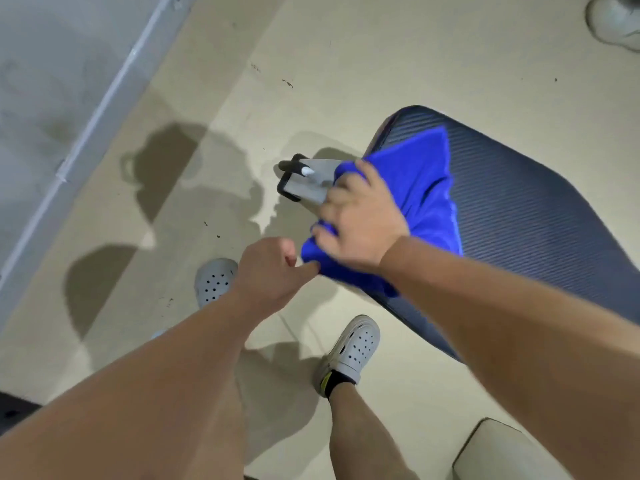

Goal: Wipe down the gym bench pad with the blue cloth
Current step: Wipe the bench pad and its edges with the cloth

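Grey clogs (353, 348) and the bench's metal foot (304, 181) lie near the bench pad (526, 223) end. There the right hand (360, 230) grips the bunched blue cloth (419, 188). The left hand (270, 275), fingers curled, has its thumb at the cloth's corner; whether it grips is unclear.

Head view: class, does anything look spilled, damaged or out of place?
Nothing looks spilled or damaged. Small dark marks speckle the floor beyond the bench pad, perhaps dirt. The blue cloth lies bunched under the right hand, drooping over the pad's end.

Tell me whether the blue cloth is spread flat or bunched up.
Bunched: the blue cloth is rumpled under the right hand and drapes over the bench pad edge.
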